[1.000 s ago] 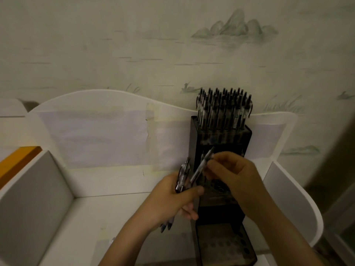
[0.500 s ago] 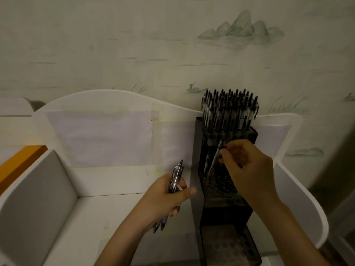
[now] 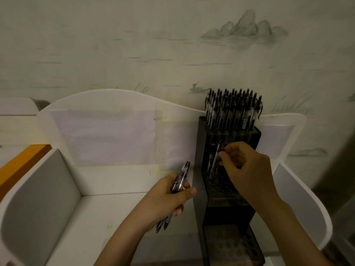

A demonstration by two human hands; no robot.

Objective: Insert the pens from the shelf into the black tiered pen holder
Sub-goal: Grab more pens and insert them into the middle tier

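Already the holder (image 3: 228,169), standing on the white shelf (image 3: 115,204), is well stocked: its top tier is packed with pens (image 3: 233,110), too many to count, the middle tier has a few, and the bottom one looks empty. Right hand (image 3: 247,169) pinches one pen (image 3: 216,160), lowering it into the middle tier. Left hand (image 3: 169,200) grips a small bundle (image 3: 179,181), perhaps three.

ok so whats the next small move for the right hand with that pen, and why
Probably ease the pen straight down and let go. The right hand pinches it near its top, its tip at the middle tier's holes in the black holder. The left hand holds spare pens for the next pick.
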